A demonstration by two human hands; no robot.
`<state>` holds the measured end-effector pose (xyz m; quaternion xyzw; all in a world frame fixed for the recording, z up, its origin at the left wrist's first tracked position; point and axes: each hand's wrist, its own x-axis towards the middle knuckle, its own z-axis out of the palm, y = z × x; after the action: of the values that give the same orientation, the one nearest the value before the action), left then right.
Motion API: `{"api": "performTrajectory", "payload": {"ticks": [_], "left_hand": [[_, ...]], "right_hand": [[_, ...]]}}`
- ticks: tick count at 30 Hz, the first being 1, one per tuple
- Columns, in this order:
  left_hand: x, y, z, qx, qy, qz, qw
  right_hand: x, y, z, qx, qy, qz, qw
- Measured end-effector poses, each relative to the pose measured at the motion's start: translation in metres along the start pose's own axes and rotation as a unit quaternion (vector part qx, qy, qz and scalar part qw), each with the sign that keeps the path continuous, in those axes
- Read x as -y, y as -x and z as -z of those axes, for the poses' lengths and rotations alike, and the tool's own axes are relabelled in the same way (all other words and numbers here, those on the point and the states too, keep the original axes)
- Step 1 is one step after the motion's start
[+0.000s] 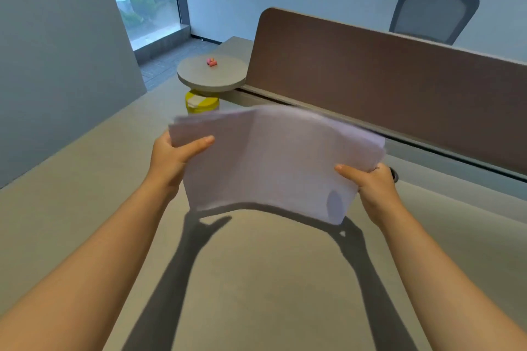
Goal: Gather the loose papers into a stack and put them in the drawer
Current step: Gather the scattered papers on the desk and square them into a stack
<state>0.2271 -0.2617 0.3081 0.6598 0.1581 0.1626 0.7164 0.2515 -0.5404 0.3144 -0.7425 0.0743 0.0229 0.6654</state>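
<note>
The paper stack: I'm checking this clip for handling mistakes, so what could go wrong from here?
The paper stack is held in the air above the desk, gripped only at its side edges by the left hand and the right hand. Its far edges look fanned and uneven, so a sheet might slip out. The middle sags between the hands, so it may buckle or crease. No drawer is in view, so the carry could be long.

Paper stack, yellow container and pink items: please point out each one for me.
paper stack (273, 162), head view, middle of top sheet
yellow container (202, 102), head view, its lid
pink items (212, 61), head view, centre of the cluster
</note>
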Motion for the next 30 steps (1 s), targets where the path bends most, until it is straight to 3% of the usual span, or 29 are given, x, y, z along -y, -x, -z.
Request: {"api": "performTrajectory", "payload": {"ticks": [5, 12, 20, 26, 30], "left_hand": [[0.038, -0.005, 0.001, 0.007, -0.031, 0.053, 0.998], [0.025, -0.014, -0.011, -0.033, -0.043, -0.008, 0.998], [0.055, -0.013, 0.003, 0.013, -0.034, 0.052, 0.998], [0.039, -0.023, -0.005, 0.004, -0.052, 0.058, 0.997], [0.044, -0.026, 0.007, 0.043, -0.051, 0.058, 0.996]], "right_hand": [[-0.037, -0.002, -0.002, 0.003, -0.017, -0.028, 0.999], [-0.019, -0.009, -0.013, -0.058, -0.062, 0.016, 0.996], [-0.036, -0.009, -0.007, -0.013, 0.009, 0.008, 1.0], [-0.021, -0.014, -0.009, -0.015, -0.018, 0.003, 1.0], [-0.021, -0.016, 0.004, 0.008, -0.025, 0.004, 1.0]]}}
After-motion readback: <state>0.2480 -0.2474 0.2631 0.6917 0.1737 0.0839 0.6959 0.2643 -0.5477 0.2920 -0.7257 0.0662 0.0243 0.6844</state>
